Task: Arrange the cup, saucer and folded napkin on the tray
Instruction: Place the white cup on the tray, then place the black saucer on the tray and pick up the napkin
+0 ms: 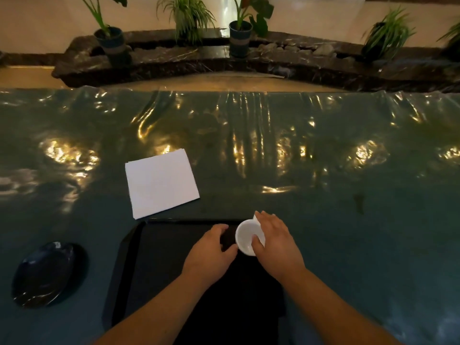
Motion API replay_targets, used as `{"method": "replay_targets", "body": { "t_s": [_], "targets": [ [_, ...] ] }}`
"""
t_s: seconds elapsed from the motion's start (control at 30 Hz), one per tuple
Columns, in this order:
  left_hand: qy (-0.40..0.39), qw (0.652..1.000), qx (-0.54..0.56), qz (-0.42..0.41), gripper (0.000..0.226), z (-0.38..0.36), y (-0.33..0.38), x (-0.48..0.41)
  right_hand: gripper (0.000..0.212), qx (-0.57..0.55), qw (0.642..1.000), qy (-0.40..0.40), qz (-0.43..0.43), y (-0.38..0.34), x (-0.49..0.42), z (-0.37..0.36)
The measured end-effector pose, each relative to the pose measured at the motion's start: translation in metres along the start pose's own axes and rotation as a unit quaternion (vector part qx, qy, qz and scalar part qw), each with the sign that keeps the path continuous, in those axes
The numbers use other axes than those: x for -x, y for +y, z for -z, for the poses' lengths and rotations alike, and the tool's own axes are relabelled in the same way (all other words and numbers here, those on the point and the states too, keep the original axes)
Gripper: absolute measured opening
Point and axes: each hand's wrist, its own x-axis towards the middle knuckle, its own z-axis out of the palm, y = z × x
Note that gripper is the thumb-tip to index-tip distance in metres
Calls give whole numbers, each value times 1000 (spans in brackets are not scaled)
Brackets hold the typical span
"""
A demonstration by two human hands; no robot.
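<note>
Two bare forearms reach in from the near edge over a black tray, whose long axis appears to run away from the camera, though its near end is lost in darkness. The left hand lies palm-down over the tray's far part, fingers curled loosely with the thumb beside the cup; whether it grips anything cannot be told. The right hand wraps the white cup from its right side, fingers curved around the wall and thumb on the near rim, holding it over the tray's far right corner. The cup's mouth tilts up toward the camera, showing a bare white interior with no marking to read. Off to the left, well apart from the tray, a dark glossy saucer lies on the shiny green table cover. Beyond the tray's far left corner, the folded white napkin lies flat, turned slightly clockwise, blank. Farthest back, potted plants stand on a dark stone ledge.
</note>
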Motion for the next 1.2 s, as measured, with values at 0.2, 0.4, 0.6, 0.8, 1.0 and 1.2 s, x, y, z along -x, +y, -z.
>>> {"method": "replay_targets", "body": {
  "t_s": [0.2, 0.4, 0.6, 0.8, 1.0, 1.2],
  "targets": [
    [143, 970, -197, -27, 78, 74, -63, 12, 82, 107, 987, -22, 115, -81, -20, -13],
    [196, 962, -171, 83, 94, 139, -154, 43, 91, 149, 965, -92, 194, -175, -30, -66],
    [236, 949, -131, 164, 99, 187, -231, 79, 92, 159, 939, -143, 270, -260, -35, -128],
    [251, 937, -72, 233, 91, 218, -295, 103, 93, 170, 920, -181, 304, -318, -40, -191],
    [242, 925, 23, 292, 60, 232, -341, 111, 96, 157, 916, -220, 298, -352, -42, -239],
    [231, 910, 173, 298, 58, 233, -353, 102, 95, 5, 947, -260, 190, -368, -40, -267]
  ]
}}
